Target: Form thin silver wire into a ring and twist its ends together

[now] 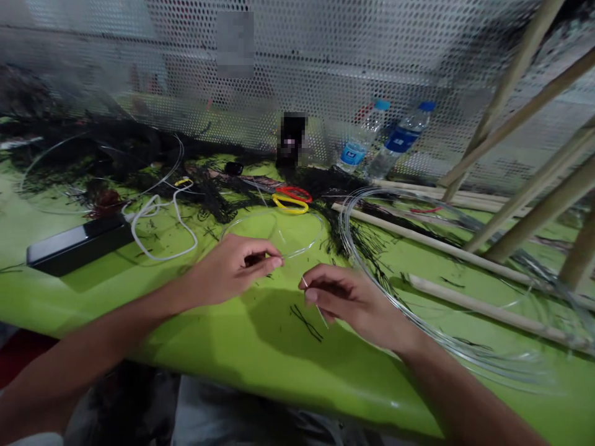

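My left hand (248, 263) pinches the end of a thin silvery wire (304, 249) between thumb and fingertips. That wire bends round in a loose loop on the green table beyond the hand. To the right and slightly nearer, my right hand (346, 300) is closed in a pinch on a short, thin, pale piece of wire (324, 319), which slants down past the fingers. A small gap separates the two hands. Several dark strands (307, 323) lie on the table below my right hand. Behind the loop rest scissors with red and yellow handles (290, 203).
A large wire coil (346, 223) lies at the right, near wooden sticks (446, 248). Two water bottles (356, 145) lean against the perforated metal panel (325, 68). At left are a black box (79, 243), a white cord (162, 255) and dark fibres (116, 139) on the green table (209, 334).
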Demonstrator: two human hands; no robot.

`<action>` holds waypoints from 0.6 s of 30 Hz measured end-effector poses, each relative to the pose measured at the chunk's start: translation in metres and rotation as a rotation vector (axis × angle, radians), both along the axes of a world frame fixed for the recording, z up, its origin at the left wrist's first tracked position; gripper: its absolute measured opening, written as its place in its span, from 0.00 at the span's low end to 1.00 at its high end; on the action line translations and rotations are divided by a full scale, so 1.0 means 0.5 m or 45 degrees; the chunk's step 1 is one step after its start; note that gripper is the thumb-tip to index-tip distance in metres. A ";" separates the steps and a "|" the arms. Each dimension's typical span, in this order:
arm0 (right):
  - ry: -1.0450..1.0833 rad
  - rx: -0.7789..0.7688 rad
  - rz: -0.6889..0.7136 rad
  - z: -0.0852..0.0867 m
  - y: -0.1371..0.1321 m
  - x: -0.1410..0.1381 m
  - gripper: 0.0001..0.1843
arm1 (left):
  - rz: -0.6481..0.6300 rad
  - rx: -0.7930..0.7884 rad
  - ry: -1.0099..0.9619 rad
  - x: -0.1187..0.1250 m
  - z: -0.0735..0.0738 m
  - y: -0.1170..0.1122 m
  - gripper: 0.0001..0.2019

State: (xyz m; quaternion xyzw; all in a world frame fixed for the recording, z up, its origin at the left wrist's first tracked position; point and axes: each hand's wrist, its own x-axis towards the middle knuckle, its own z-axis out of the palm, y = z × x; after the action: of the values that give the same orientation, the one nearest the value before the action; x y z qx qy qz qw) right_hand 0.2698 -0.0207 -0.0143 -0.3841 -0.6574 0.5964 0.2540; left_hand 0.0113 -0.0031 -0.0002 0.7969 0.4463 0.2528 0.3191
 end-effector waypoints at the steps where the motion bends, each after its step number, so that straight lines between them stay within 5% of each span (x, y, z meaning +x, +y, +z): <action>1: 0.002 0.000 -0.010 -0.003 -0.005 -0.004 0.12 | -0.002 -0.024 0.019 0.003 -0.003 0.000 0.18; 13: 0.023 0.020 0.068 -0.031 -0.011 -0.023 0.11 | -0.059 -0.447 -0.344 0.019 -0.014 0.004 0.15; 15: -0.052 0.283 0.003 -0.040 -0.011 -0.022 0.09 | -0.047 -0.414 -0.270 0.019 -0.010 0.002 0.17; 18: -0.260 1.046 -0.262 -0.045 -0.009 -0.021 0.09 | -0.106 -0.408 -0.155 0.018 -0.005 -0.002 0.17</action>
State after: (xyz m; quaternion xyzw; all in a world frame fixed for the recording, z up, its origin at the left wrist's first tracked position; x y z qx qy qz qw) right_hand 0.2591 -0.0251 -0.0367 -0.3718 -0.8202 0.2157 0.3775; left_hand 0.0202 -0.0040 -0.0028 0.7369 0.4275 0.2128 0.4786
